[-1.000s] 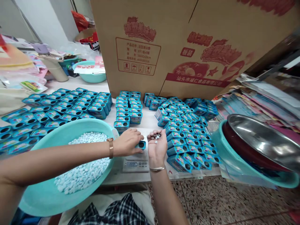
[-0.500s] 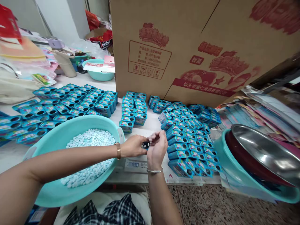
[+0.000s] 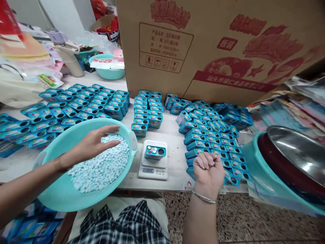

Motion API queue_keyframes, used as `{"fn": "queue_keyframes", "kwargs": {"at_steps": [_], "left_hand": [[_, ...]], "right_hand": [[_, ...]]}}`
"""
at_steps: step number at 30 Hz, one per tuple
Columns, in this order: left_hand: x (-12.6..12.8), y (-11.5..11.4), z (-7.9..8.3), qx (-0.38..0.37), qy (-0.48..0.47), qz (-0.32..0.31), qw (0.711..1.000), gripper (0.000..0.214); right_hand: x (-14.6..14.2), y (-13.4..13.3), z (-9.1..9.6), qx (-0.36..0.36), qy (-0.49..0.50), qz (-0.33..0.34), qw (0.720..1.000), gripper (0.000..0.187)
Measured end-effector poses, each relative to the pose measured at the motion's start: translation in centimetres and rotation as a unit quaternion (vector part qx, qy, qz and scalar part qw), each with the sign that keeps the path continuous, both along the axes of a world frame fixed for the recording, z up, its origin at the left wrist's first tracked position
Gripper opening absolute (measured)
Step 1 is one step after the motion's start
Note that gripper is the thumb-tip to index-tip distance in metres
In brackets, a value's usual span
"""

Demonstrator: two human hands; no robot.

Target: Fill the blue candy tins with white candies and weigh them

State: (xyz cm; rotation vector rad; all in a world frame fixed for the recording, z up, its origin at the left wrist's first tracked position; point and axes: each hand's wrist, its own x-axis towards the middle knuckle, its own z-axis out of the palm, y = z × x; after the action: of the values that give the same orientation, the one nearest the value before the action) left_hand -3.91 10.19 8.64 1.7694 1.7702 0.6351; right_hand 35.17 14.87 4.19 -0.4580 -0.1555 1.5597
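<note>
My left hand (image 3: 94,144) hovers open, fingers stretched, just above the pale blue tablets (image 3: 101,166) heaped in a teal basin (image 3: 63,200). My right hand (image 3: 208,169) is closed in a fist over the near end of the right pile of blue tins (image 3: 213,135); what it holds is hidden. Between the hands, one blue tin (image 3: 155,152) with tablets showing in its round hole sits on a small white scale (image 3: 153,164).
Rows of blue tins (image 3: 83,105) cover the table left and centre (image 3: 146,112). A large printed cardboard box (image 3: 215,47) stands behind. A steel bowl in a teal basin (image 3: 291,159) is at the right. A second teal basin (image 3: 106,71) and clutter lie far left.
Both hands left the tin, which now rests alone on the scale. My left hand swung left over the tablets and opened; my right hand drew back right and closed into a fist.
</note>
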Motion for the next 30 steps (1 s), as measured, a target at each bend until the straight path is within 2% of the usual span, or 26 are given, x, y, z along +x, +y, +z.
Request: {"fn": "queue_keyframes", "kwargs": {"at_steps": [3, 6, 9, 12, 14, 17, 21, 24, 26, 27, 30], "left_hand": [[-2.7, -2.0, -1.1, -0.038, 0.059, 0.026, 0.997, 0.056], [-3.7, -3.6, -3.3, -0.064, 0.138, -0.023, 0.988, 0.052], [-3.0, -4.7, -5.5, -0.094, 0.177, -0.095, 0.975, 0.056], [-1.4, -5.2, -6.9, -0.123, 0.187, -0.152, 0.963, 0.056], [-0.4, -5.2, -7.4, -0.133, 0.189, -0.178, 0.957, 0.055], [0.5, -5.0, -7.8, -0.129, 0.197, -0.184, 0.954, 0.052], [0.5, -4.7, -8.0, -0.144, 0.181, -0.187, 0.955, 0.032], [0.3, -4.5, -7.8, -0.156, 0.176, -0.181, 0.955, 0.027], [0.1, -4.4, -7.6, -0.159, 0.186, -0.171, 0.954, 0.026], [0.0, -4.4, -7.5, -0.160, 0.191, -0.167, 0.954, 0.026], [-0.4, -4.3, -7.1, -0.152, 0.190, -0.156, 0.957, 0.026]], "right_hand": [[0.2, -0.4, -1.3, -0.020, 0.009, -0.001, 1.000, 0.021], [-0.5, -0.2, -2.0, -0.034, 0.026, 0.006, 0.999, 0.019], [-1.4, 0.1, -2.0, -0.038, 0.023, 0.020, 0.999, 0.018], [-2.1, 0.2, -1.7, -0.037, 0.006, 0.026, 0.999, 0.019], [-2.4, 0.1, -1.5, -0.036, -0.002, 0.024, 0.999, 0.020], [-2.4, 0.0, -1.3, -0.033, -0.018, 0.023, 0.999, 0.020], [-2.5, 0.0, -1.1, -0.033, -0.046, 0.013, 0.998, 0.022], [-3.7, 0.0, -0.6, -0.029, -0.107, 0.009, 0.994, 0.021], [-5.1, -0.1, -0.2, 0.000, -0.207, -0.012, 0.978, 0.019], [-5.9, -0.1, 0.0, 0.025, -0.276, -0.023, 0.961, 0.019], [-8.3, -0.5, 0.5, 0.119, -0.480, -0.016, 0.869, 0.022]]}}
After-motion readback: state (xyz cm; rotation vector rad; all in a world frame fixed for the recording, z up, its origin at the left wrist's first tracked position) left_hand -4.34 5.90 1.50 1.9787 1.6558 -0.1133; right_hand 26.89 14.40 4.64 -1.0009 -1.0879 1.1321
